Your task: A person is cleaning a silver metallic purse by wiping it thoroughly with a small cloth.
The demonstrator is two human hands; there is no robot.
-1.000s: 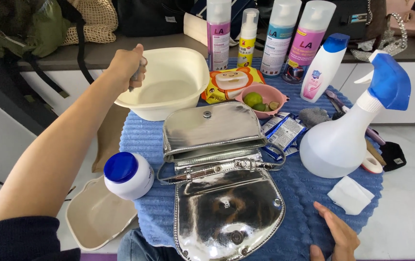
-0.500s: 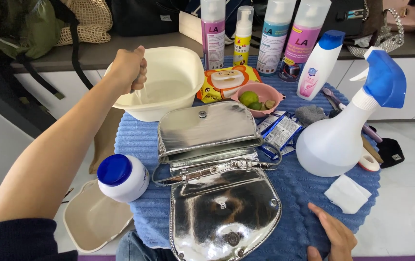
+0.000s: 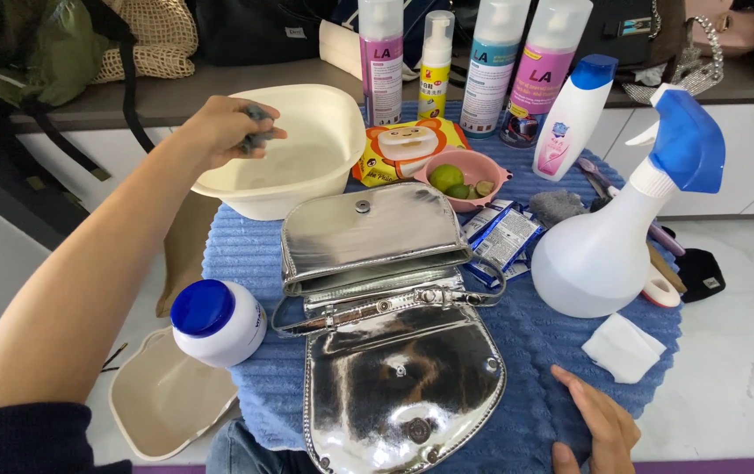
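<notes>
My left hand (image 3: 229,128) is closed on a small grey cloth (image 3: 256,128) and held over the left rim of a cream plastic basin (image 3: 315,154). A shiny silver handbag (image 3: 390,316) lies open with its flap spread toward me on a blue ribbed mat (image 3: 245,254). My right hand (image 3: 599,427) rests flat on the mat at the near right, fingers apart, holding nothing, just below a folded white wipe (image 3: 623,348).
A white jar with a blue lid (image 3: 217,321) stands left of the bag. A white spray bottle with a blue trigger (image 3: 618,228) stands at the right. Behind are a pink bowl of limes (image 3: 463,178), a wipes pack (image 3: 406,146), sachets (image 3: 504,237) and several pump bottles (image 3: 491,66).
My left hand has lifted off the basin's rim and shifted right over it, the grey cloth now showing in its fingers. My right hand has slid a little further onto the mat.
</notes>
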